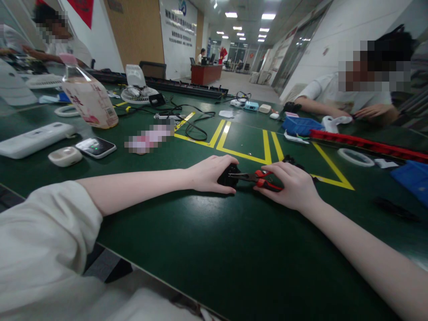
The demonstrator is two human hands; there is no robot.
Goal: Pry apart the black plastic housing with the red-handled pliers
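Near the middle of the green table [200, 240], my left hand [211, 174] is wrapped round a small black part [229, 175]. My right hand [294, 183] grips red-handled pliers [267, 179] lying level, their metal jaws pointing left. The tips of the jaws reach the black part's right side; whether they pinch it is too small to tell. Other small black pieces [290, 159] lie just behind my right hand, partly covered by it.
Yellow tape [247, 154] marks areas behind my hands. Left are a bottle [90, 98], a phone-like device [96, 147], a white case [65, 156] and black cables [197, 129]. Right are blue bins [302, 125], a red strip [371, 145] and a white ring [355, 157]. People sit across.
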